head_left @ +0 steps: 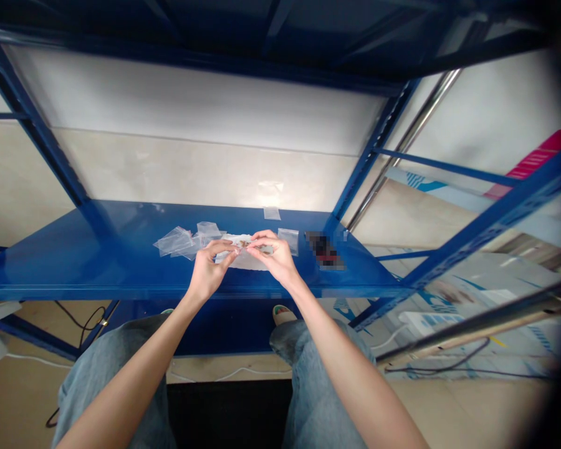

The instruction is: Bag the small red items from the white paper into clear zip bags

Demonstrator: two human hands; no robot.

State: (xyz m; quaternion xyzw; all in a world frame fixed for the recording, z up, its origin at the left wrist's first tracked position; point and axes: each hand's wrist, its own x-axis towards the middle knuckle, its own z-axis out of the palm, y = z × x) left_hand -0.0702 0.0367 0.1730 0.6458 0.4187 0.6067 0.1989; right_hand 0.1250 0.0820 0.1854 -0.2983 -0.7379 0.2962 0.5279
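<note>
As my hands met above the blue metal shelf (121,268), they pinched a small plastic bag (264,249).

My left hand (208,271) and right hand (273,257) came together at the fingertips, both closed on the bag, which was held in the shelf's middle, just above a crumpled white packet (247,263). The bag looked thin and greyish, with tiny brown bits (243,244) near my fingers, too small to make out. To the left, clear bags (180,242) lay in a loose overlapping heap; one single bag (288,241) lay just right of my hands and another (272,213) near the back edge. From how they lay, I could not tell which bags were done and which were left.
</note>
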